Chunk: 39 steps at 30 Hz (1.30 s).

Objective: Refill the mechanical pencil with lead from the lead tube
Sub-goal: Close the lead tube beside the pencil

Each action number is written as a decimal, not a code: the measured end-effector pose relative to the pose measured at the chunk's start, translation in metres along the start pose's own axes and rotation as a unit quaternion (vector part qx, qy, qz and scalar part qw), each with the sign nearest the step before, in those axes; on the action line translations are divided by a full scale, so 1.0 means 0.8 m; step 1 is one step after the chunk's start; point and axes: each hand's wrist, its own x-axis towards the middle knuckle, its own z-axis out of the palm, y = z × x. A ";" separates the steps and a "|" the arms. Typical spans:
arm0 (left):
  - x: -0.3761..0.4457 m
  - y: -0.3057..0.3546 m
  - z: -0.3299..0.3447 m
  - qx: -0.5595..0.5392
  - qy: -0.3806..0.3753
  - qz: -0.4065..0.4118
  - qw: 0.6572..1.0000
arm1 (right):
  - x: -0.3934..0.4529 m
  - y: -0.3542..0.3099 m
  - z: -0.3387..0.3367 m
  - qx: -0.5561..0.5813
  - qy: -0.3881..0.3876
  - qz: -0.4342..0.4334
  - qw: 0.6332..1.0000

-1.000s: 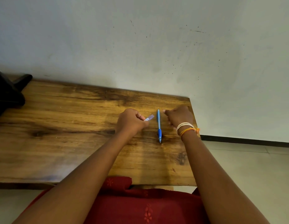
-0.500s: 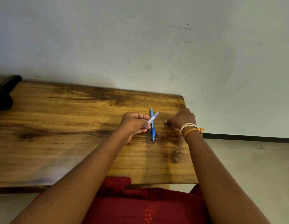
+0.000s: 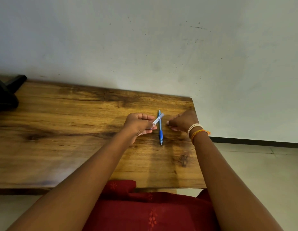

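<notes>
A blue mechanical pencil (image 3: 160,130) lies on the wooden table (image 3: 75,134), tip pointing toward me. My left hand (image 3: 138,125) hovers just left of it and pinches the near end of a small clear lead tube (image 3: 158,118). The tube slants up to the right and crosses over the pencil's far half. My right hand (image 3: 183,121) sits just right of the pencil, close to the table's right edge. Its fingers are curled inward and I see nothing in them. Thread bands circle that wrist.
A black object (image 3: 5,95) stands at the table's far left corner. The table ends at a grey wall (image 3: 145,47) behind, and tiled floor (image 3: 261,172) lies beyond its right edge. My red clothing (image 3: 145,210) is at the near edge.
My right hand drew away from the tube's end to the right of the pencil. My left hand lifted the tube and tilted it over the pencil. The camera view shifted slightly.
</notes>
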 end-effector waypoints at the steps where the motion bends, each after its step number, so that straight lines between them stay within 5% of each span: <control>1: -0.001 0.001 -0.001 0.000 0.001 0.002 1.000 | -0.002 -0.005 0.001 0.055 -0.019 0.013 0.998; 5: -0.004 0.003 -0.008 -0.009 0.012 0.007 1.000 | -0.016 -0.017 0.001 0.270 -0.098 -0.020 0.958; 9: -0.005 0.007 -0.016 -0.025 0.018 0.012 0.999 | -0.020 -0.023 0.005 0.329 -0.126 -0.048 0.935; 25: -0.004 0.012 -0.031 -0.005 0.027 0.024 0.999 | -0.025 -0.031 0.009 0.253 -0.157 -0.074 0.952; 39: 0.001 0.014 -0.032 -0.114 0.066 0.023 0.991 | -0.031 -0.031 0.007 0.154 -0.161 -0.124 0.967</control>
